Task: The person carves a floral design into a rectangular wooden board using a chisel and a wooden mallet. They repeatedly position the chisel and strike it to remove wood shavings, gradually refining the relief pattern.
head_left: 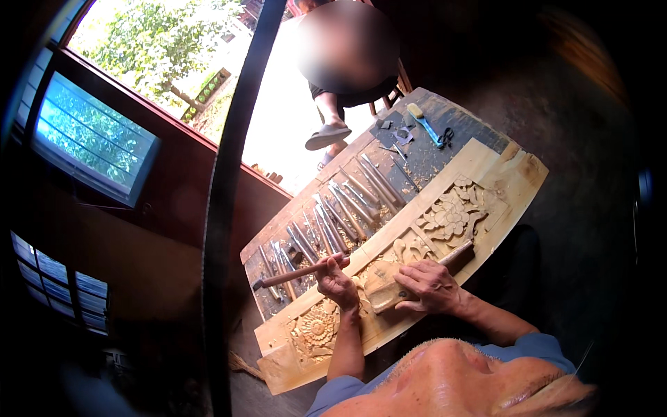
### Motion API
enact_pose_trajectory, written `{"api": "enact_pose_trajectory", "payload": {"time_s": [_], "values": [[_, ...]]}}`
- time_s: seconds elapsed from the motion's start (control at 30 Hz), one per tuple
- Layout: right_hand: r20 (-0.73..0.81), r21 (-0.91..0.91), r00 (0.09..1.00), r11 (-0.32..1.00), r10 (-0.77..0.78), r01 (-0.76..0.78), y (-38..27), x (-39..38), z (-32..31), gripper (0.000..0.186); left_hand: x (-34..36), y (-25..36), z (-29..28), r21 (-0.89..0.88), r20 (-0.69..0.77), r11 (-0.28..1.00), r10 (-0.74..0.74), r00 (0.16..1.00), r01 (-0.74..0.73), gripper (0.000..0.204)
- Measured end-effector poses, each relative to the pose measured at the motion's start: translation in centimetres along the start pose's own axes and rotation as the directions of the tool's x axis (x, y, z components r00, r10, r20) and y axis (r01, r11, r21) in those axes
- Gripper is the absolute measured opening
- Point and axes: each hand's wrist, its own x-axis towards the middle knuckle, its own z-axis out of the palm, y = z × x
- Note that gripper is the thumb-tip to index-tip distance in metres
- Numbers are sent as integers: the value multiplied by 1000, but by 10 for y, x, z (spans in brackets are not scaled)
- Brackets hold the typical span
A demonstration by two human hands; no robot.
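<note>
My left hand (335,285) is raised over the near edge of the tool rows, holding a slim chisel (288,276) with a wooden shaft, angled toward the left. My right hand (427,285) grips a chunky wooden mallet (385,288) lying across a long pale carved board (517,174). The board shows a flower relief (451,215) to the right and a round sunflower relief (318,326) to the left. Part of the carving between them is hidden by the mallet and my hands. Behind the board, several metal chisels and gouges (375,182) lie in rows among wood shavings.
The worn workbench (451,111) carries a blue-handled brush (427,127), black scissors (447,137) and small dark pieces. A seated person (333,104) in sandals is at the bright doorway beyond. A dark vertical post (215,243) and windows (94,135) stand left.
</note>
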Motion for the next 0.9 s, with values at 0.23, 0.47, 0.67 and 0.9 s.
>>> {"api": "enact_pose_trajectory", "payload": {"time_s": [0.23,0.47,0.67,0.9], "values": [[-1,-5,1000,1000,-21,21,0,6,-1,62,-6,-8,5,-84,70,992,-92,993,98,21],[17,-28,1000,1000,-10,11,0,5,2,66,-7,-3,11,-58,83,992,-104,991,109,21],[35,-26,999,1000,-13,14,-1,6,2,66,-8,-4,9,-52,81,993,-101,992,106,20],[47,-40,999,999,-25,27,-1,7,2,63,-9,-1,11,-46,94,994,-93,991,98,20]]}}
